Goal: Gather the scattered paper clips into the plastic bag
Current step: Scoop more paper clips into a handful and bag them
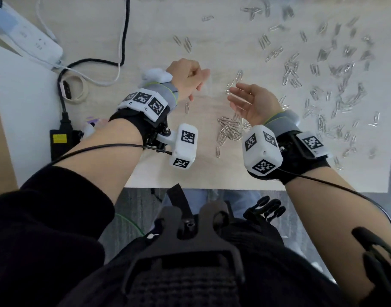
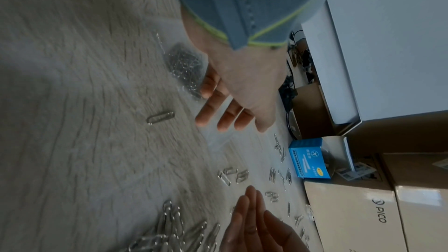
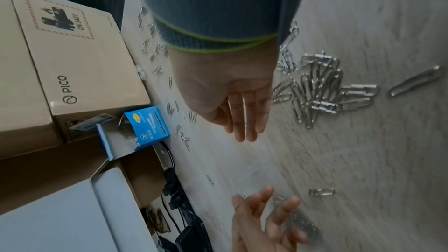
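Observation:
My left hand (image 1: 196,85) hovers over the pale wooden table (image 1: 145,173) with fingers loosely curled. It holds a clear plastic bag (image 2: 184,64) with a clump of paper clips in it; the bag hangs by the fingers (image 2: 206,116) and shows blurred in the right wrist view (image 3: 303,223). My right hand (image 1: 232,94) is open beside it, palm turned toward the left hand, fingers (image 3: 242,122) straight and holding nothing. A pile of paper clips (image 1: 230,129) lies below the right hand. A single clip (image 1: 186,107) lies under the left hand.
Several loose clips (image 1: 334,74) cover the right half of the table. A power strip (image 1: 23,34), cables, a black adapter (image 1: 59,138) and a tape roll (image 1: 72,89) sit at the left. A blue clip box (image 3: 145,125) and cardboard boxes (image 3: 72,55) stand at the far edge.

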